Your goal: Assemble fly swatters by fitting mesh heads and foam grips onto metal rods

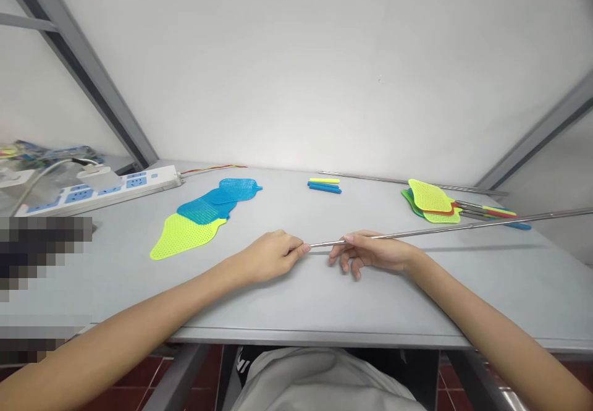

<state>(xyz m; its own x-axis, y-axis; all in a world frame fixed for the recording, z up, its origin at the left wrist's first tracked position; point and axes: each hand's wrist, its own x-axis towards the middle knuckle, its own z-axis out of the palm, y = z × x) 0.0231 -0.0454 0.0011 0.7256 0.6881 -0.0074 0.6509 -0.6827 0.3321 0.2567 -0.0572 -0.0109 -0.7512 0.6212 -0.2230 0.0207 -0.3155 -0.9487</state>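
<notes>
A long, thin telescopic metal rod (472,225) runs across the table from the middle toward the right edge. At its narrow end, my left hand (273,256) is closed, thumb and forefinger pinching the tip. My right hand (370,251) grips the rod a little further along, between thumb and forefinger, with its other fingers loosely spread. Left of my hands lie loose fly swatter heads: a yellow one (185,238) and overlapping blue ones (204,207). Behind my hands are a yellow handle sleeve (324,180) and blue handle sleeves (325,187).
Stacked fly swatters (433,198) with retracted rods lie at the right. Behind them, more metal rods (370,177) rest along the wall. A white power strip (139,182) with plugs and cables occupies the left side. Grey metal posts (92,59) flank the grey table (287,306).
</notes>
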